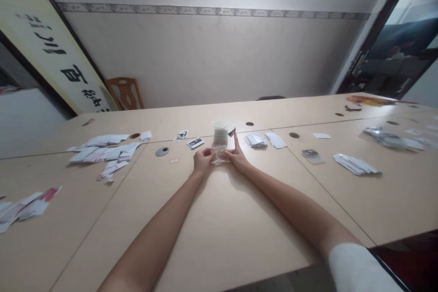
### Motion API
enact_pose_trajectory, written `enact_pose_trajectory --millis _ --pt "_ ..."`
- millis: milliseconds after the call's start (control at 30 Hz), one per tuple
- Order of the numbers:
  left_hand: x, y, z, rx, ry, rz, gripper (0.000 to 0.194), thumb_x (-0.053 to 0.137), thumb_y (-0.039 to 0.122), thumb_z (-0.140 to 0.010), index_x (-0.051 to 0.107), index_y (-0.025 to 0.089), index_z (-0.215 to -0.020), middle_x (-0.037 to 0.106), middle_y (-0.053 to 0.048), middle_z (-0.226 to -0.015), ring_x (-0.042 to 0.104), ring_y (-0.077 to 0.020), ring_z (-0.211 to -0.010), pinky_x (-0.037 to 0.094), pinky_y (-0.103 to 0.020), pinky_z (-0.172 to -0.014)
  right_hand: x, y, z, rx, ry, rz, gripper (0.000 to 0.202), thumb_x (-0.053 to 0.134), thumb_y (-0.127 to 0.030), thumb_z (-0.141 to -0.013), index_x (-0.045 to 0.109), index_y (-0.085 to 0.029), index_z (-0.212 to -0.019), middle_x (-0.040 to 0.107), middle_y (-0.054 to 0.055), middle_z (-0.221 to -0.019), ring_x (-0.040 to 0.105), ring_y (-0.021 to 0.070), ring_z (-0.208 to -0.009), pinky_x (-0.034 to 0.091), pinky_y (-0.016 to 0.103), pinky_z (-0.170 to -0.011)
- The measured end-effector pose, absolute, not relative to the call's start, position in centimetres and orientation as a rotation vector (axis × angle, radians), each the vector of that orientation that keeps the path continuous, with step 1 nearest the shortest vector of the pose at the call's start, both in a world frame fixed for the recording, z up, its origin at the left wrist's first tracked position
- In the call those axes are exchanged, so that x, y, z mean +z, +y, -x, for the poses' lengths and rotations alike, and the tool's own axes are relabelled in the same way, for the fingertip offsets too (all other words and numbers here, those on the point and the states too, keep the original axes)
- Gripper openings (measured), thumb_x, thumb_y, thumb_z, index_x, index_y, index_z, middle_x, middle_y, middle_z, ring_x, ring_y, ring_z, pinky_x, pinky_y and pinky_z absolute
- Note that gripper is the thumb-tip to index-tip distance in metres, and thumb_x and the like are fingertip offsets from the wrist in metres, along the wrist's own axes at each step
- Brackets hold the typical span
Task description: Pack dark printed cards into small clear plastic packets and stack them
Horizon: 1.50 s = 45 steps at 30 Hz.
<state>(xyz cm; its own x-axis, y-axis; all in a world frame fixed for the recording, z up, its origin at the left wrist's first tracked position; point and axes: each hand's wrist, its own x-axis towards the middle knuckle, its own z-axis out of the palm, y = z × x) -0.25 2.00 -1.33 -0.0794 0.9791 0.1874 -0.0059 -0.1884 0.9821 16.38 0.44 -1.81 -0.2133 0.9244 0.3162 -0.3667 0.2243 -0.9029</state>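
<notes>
Both hands pinch a small clear plastic packet (pixel 218 154) by its two sides, just above the table. My left hand (pixel 202 159) has its fingers closed on the left edge. On the right edge, my right hand (pixel 237 155) grips with thumb and lower fingers while its index finger points upward. A small dark card (pixel 232 132) shows beside that fingertip; whether they touch I cannot tell. Directly behind the packet rises a stack of translucent sleeves (pixel 221 133). Left of it lies a dark-faced card pile (pixel 195 143), and a red-bordered label (pixel 174 161) is nearer my left hand.
White paper envelopes (pixel 102 148) heap at the left, with more papers (pixel 27 205) at the near left. Right of my hands are white card stacks (pixel 255 141), a clear box (pixel 312 156), fanned white slips (pixel 356 164) and plastic packs (pixel 385 137). A grey cable-hole cover (pixel 162 151) sits left.
</notes>
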Motion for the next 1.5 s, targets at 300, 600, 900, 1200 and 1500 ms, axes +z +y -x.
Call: enact_pose_trajectory --millis 300,600,900,1200,1500 --pt "1.5 0.4 0.1 1.355 1.086 -1.263 0.044 0.077 0.045 -0.058 0.06 0.016 -0.087 0.067 -0.004 -0.083 0.066 -0.0165 -0.068 0.054 -0.027 -0.058 -0.5 0.8 -16.9 1.192 -1.278 0.683 0.102 0.078 -0.038 -0.073 0.013 -0.032 -0.152 0.069 0.01 -0.113 0.07 0.0258 -0.095 0.056 0.042 -0.08" --pt "9.9 -2.5 0.1 1.258 0.989 -1.403 0.053 0.078 0.053 -0.063 0.056 0.017 -0.095 0.069 -0.004 -0.079 0.067 -0.0162 -0.063 0.057 -0.027 -0.053 12.1 -2.0 -18.0 0.712 -1.273 0.593 0.025 0.068 -0.043 -0.082 0.061 -0.02 -0.089 0.067 0.003 -0.085 0.067 0.0164 -0.078 0.059 0.03 -0.067" --pt "16.8 -9.7 -0.3 1.22 0.85 -1.62 0.047 0.07 0.047 -0.08 0.051 0.022 -0.116 0.064 -0.001 -0.081 0.069 -0.0187 -0.069 0.063 -0.033 -0.053 20.9 -10.1 -19.5 0.705 -1.457 0.566 0.017 0.077 -0.03 -0.075 0.067 -0.017 -0.077 0.065 -0.002 -0.059 0.063 0.011 -0.048 0.055 0.024 -0.049" --pt "19.0 -13.2 0.0 1.261 0.803 -1.599 0.037 0.068 0.043 -0.084 0.049 0.021 -0.105 0.069 -0.004 -0.091 0.07 -0.019 -0.074 0.064 -0.035 -0.057 20.6 -13.6 -18.5 0.569 -1.635 0.81 0.012 0.075 -0.028 -0.077 0.071 -0.017 -0.074 0.063 -0.002 -0.051 0.061 0.0121 -0.045 0.048 0.022 -0.043" --pt "19.8 -14.8 0.4 1.201 0.727 -1.523 0.028 0.061 0.043 -0.089 0.055 0.023 -0.107 0.072 -0.004 -0.092 0.074 -0.0239 -0.081 0.065 -0.039 -0.064 20.4 -15.2 -17.2 0.299 -1.606 0.864 0.017 0.074 -0.031 -0.079 0.067 -0.02 -0.068 0.057 -0.005 -0.049 0.05 0.0085 -0.042 0.04 0.021 -0.042"
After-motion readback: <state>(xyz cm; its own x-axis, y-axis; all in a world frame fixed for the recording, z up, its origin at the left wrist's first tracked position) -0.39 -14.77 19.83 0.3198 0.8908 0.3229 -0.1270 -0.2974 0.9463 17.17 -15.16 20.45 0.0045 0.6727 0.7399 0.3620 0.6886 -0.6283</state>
